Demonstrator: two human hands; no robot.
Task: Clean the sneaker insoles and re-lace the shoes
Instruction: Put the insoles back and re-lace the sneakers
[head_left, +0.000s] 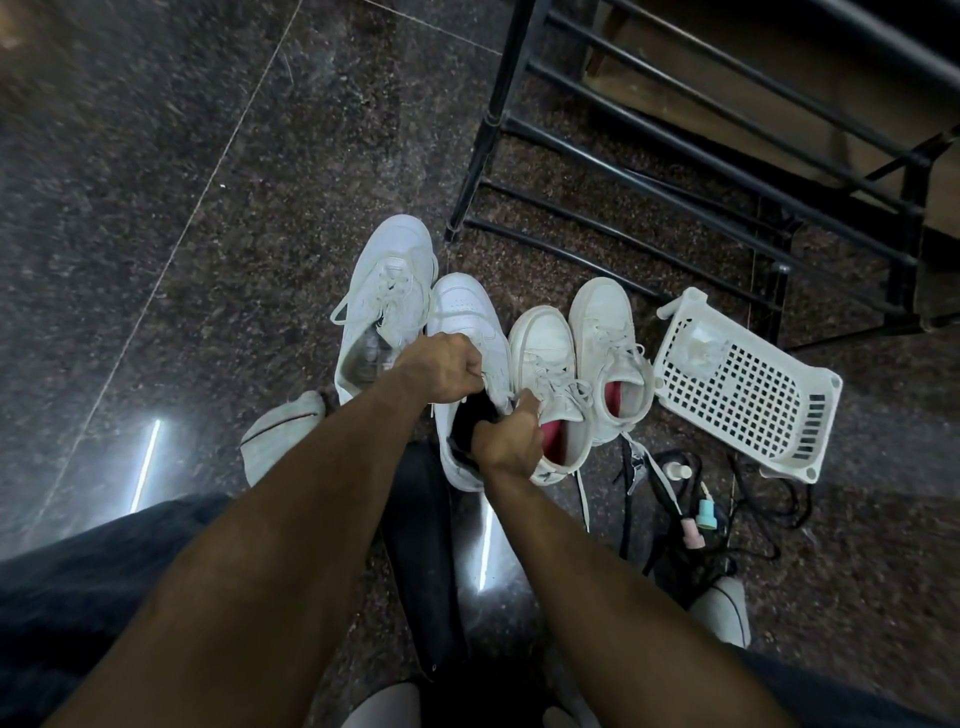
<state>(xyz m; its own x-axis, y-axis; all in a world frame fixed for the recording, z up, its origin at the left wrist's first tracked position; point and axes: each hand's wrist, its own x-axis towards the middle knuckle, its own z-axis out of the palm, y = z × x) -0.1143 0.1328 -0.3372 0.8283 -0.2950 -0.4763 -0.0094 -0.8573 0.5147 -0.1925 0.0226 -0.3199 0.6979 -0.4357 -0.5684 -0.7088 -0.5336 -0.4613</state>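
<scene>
so both hands on the unlaced white leather sneaker (467, 322) at 12 o'clock: left hand (441, 371) pinches its collar, right hand (506, 441) grips the opening; no readable branding.

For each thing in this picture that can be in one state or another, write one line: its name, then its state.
Left hand: fingers curled, gripping the held sneaker's opening.
Right hand: gripping the same opening.
Held sneaker: no laces visible, dark inside.
Far-left sneaker: laced.
Two pink-lined sneakers: laced, upright.
White basket: tipped on its side.
</scene>
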